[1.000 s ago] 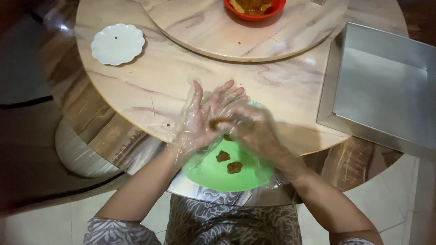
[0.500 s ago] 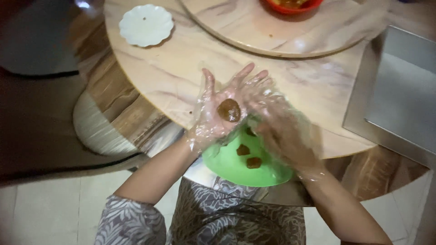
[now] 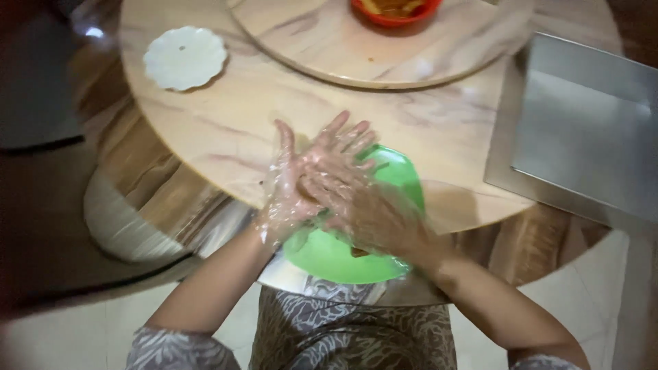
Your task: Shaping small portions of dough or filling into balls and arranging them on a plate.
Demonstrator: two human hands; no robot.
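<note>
White scalloped plate (image 3: pixel 184 57) upper left on the round marble surface (image 3: pixel 233 130), nothing on it. Centre: left hand (image 3: pixel 291 185) and right hand (image 3: pixel 356 202), both in thin clear plastic gloves, pressed palm to palm over a green bowl (image 3: pixel 404 185) at the near edge. Left fingers straight and spread; right fingers laid flat across the left palm. Whatever is between the palms is hidden, so cannot tell if either hand clamps anything. Looks mid-rolling; a brown bit shows in the bowl under the right wrist. Orange bowl (image 3: pixel 394 10) cut off at top. Steel tray (image 3: pixel 582 130) at right holds nothing visible, partly cut off. Hands blurred.
</note>
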